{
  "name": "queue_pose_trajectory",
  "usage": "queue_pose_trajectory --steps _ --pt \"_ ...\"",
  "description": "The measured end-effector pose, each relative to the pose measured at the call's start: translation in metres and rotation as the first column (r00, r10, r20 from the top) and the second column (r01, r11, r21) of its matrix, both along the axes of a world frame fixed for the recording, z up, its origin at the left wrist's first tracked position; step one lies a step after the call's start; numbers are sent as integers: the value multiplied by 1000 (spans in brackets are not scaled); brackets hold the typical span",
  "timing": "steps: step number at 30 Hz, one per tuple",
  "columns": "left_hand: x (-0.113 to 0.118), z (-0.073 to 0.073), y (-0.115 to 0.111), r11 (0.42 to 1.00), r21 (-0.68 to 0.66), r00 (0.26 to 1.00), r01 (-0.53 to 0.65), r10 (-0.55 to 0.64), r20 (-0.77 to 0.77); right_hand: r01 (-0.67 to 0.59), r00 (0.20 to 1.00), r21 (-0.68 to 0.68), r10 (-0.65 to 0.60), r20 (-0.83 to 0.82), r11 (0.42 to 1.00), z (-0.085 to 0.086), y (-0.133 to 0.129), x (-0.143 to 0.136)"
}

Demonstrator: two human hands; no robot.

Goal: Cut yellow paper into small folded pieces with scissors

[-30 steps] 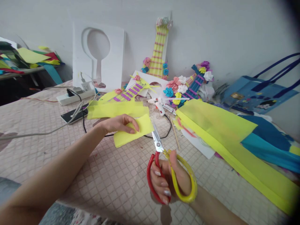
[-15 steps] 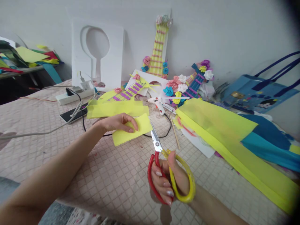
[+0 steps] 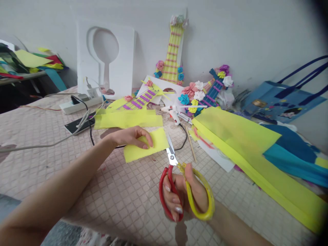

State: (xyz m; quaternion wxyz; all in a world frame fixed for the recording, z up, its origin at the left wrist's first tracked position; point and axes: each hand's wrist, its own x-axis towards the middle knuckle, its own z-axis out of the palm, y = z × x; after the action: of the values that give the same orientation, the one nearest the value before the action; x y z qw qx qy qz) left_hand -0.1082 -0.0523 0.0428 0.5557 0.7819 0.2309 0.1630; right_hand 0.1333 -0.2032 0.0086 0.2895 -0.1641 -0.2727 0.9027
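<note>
Heaped coloured papers [image 3: 33, 59] on a side surface, far left; one white power strip [image 3: 69, 107] with plugs; one dark flat device [image 3: 77, 127], crossed by cables; one white board [image 3: 124, 65] with keyhole-shaped cutout, propped against the wall; yellow strips [image 3: 125, 120], lying flat; left hand [image 3: 132, 137], palm down, thumb and fingers gripping a yellow paper piece [image 3: 139, 153] over the patterned tablecloth [image 3: 123, 194], in front of the strips; one yellow fretted neck [image 3: 171, 58], trimmed with paper flowers, upright behind; one white glue gun [image 3: 174, 115], lying down; one pair of scissors [image 3: 172, 158], red and yellow handles, blades parted at the piece's right edge, contact uncertain; right hand [image 3: 197, 193], grasping those scissors, thumb through the yellow loop, fingers through the red; one large yellow sheet [image 3: 238, 136], partly covering blue paper [image 3: 292, 164]; one blue bag [image 3: 269, 102], dark handles, against the wall.
</note>
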Motion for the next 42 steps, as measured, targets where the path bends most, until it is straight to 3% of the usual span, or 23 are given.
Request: queue_pose_trajectory --steps 24,32,42 --pt "-3 -3 4 1000 -1 999 -8 8 -40 0 987 -59 -10 -161 998 -6 0 -4" --pt "0 -4 2 1000 -10 998 -1 1 -61 18 999 -58 -20 -41 998 -4 -3 -1" --pt "8 2 -5 999 16 996 40 -39 -74 18 998 -37 -21 -61 999 2 0 -3"
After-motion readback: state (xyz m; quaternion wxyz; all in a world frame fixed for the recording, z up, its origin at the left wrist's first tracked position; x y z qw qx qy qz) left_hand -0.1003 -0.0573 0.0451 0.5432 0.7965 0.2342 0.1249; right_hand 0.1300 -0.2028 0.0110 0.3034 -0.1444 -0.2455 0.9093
